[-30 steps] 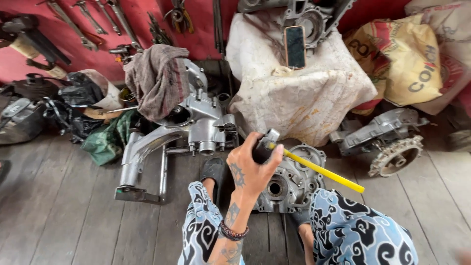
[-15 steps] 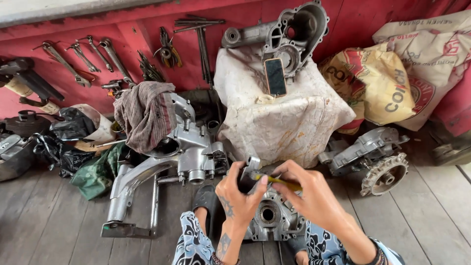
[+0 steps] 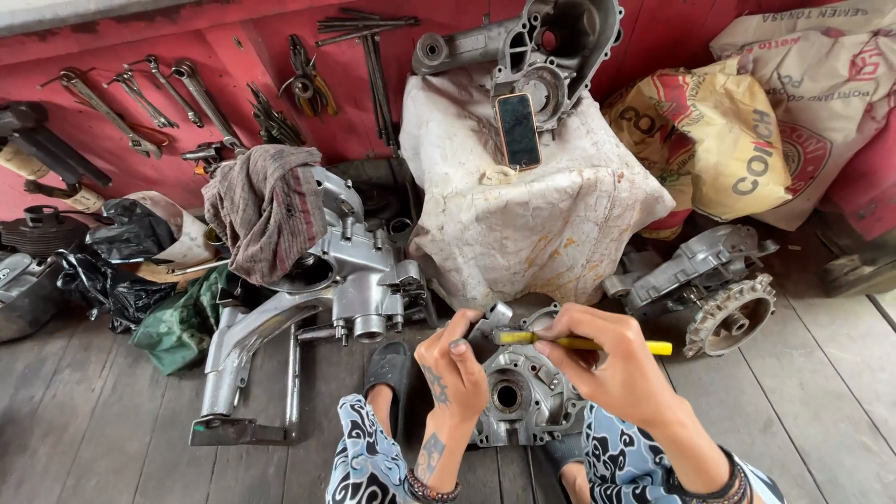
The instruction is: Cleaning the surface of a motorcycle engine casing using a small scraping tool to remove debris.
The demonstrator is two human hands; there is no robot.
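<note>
The person sits on a wooden plank floor [image 3: 112, 439] with a grey metal engine casing [image 3: 523, 397] between the knees, in front of the patterned trousers. The left hand [image 3: 453, 369] rests on the upper left edge of this casing with fingers curled around it, grasping it. The right hand [image 3: 607, 359] is clenched around a tool with a yellow handle [image 3: 597, 344], which lies nearly level over the top of the casing; its working end is hidden near the left fingers. Behind the hands a block covered with a white cloth [image 3: 541, 224] carries a phone [image 3: 518, 131] leaning on another casing [image 3: 546, 51]. To the left, a bigger silver engine part [image 3: 350, 280] has a striped rag [image 3: 266, 210] thrown over it. Wrenches [image 3: 140, 98] lie against the red wall. On the right, printed sacks [image 3: 747, 140] stand closed, so their contents cannot be seen, and black plastic bags [image 3: 112, 280] lie crumpled on the left.
</note>
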